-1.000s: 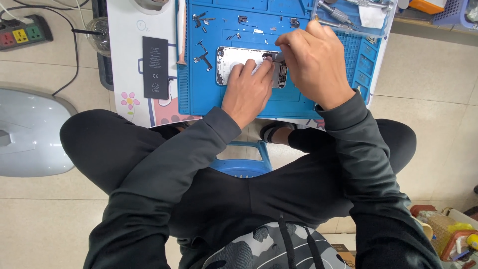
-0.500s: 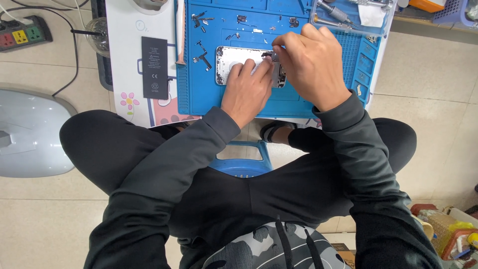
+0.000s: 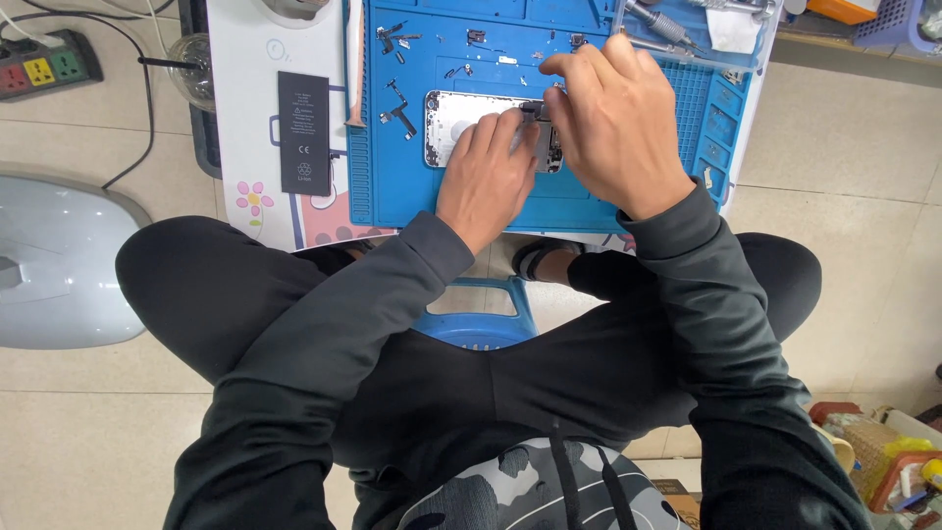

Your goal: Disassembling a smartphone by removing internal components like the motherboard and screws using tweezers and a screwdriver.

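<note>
An opened silver phone housing [image 3: 461, 123] lies on a blue work mat [image 3: 412, 186]. My left hand [image 3: 491, 172] rests flat on the housing's lower right part, fingers pressing it down. My right hand [image 3: 613, 123] hovers over the housing's right end, its fingertips pinched on a small dark part [image 3: 536, 106]; what sort of part it is cannot be made out. Small black cables and screws [image 3: 397, 108] lie on the mat to the left of the housing.
A black phone battery [image 3: 303, 132] lies on the white table left of the mat. A power strip [image 3: 44, 64] and a grey rounded object [image 3: 54, 260] are on the floor at left. Tools [image 3: 657, 20] sit in a tray at the mat's top right. A blue stool [image 3: 481, 324] shows between my knees.
My right hand has shifted slightly left and up over the housing's right end. My left hand has stayed pressed on the housing.
</note>
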